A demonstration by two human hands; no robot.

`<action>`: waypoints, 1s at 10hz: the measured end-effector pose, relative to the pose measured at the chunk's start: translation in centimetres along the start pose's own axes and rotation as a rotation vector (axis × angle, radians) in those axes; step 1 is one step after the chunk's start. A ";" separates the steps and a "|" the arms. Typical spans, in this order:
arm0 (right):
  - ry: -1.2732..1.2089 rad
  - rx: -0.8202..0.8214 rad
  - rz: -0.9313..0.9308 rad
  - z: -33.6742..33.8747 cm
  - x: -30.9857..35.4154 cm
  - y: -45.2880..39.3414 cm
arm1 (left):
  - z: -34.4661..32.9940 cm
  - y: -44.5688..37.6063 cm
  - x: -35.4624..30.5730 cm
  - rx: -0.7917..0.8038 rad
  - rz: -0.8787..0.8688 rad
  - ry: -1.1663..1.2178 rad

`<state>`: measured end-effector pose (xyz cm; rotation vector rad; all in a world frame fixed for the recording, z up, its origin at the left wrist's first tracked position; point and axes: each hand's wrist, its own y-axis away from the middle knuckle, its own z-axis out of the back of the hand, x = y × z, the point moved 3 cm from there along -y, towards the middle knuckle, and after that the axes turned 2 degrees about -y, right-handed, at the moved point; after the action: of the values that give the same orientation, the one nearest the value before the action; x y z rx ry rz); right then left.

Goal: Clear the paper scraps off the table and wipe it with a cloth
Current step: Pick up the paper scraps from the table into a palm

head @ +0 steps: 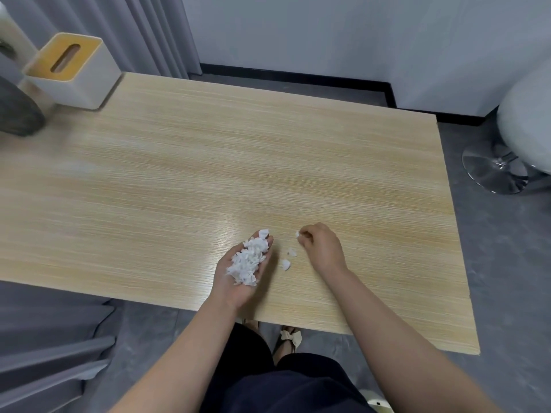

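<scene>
My left hand (238, 281) lies palm up on the light wooden table (208, 162), cupping a pile of white paper scraps (249, 259). To its right, my right hand (323, 247) rests knuckles up with its fingertips pinched on one small scrap (297, 234). Two loose scraps sit on the table between the hands, one (292, 252) farther from me and one (285, 264) closer. A dark grey cloth (18, 110) lies at the table's far left edge, partly out of frame.
A white tissue box with a yellow wooden lid (71, 70) stands at the table's back left corner. A white stool with a chrome base (495, 168) stands on the floor to the right. Grey curtains hang behind.
</scene>
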<state>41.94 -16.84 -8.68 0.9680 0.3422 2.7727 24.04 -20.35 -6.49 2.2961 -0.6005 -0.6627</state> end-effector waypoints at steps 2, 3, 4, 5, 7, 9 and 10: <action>0.055 -0.003 0.100 -0.1 0.2 0.4 | 0.5 -0.5 -0.2 0.107 0.035 0.053; -0.038 -0.029 0.138 0.6 1.1 1.4 | 0.8 -0.9 -0.2 0.133 0.027 0.109; -0.210 -0.075 0.239 1.7 3.7 3.0 | -0.1 0.0 0.0 0.120 0.023 0.077; -0.251 -0.033 0.374 2.1 6.8 4.6 | -0.6 0.6 0.6 -0.089 0.017 0.032; -0.031 -0.031 0.522 1.5 8.8 4.5 | -1.9 1.5 1.1 -0.331 0.008 -0.036; 0.076 -0.023 0.564 1.6 8.7 4.6 | -2.4 1.9 1.0 -0.299 0.041 -0.028; 0.024 -0.027 0.500 2.1 8.3 4.6 | -2.3 1.6 1.1 -0.306 0.042 -0.014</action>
<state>36.43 -18.90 -0.95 1.1463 0.0680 3.2208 25.86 -20.97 -4.24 1.9915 -0.5132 -0.6991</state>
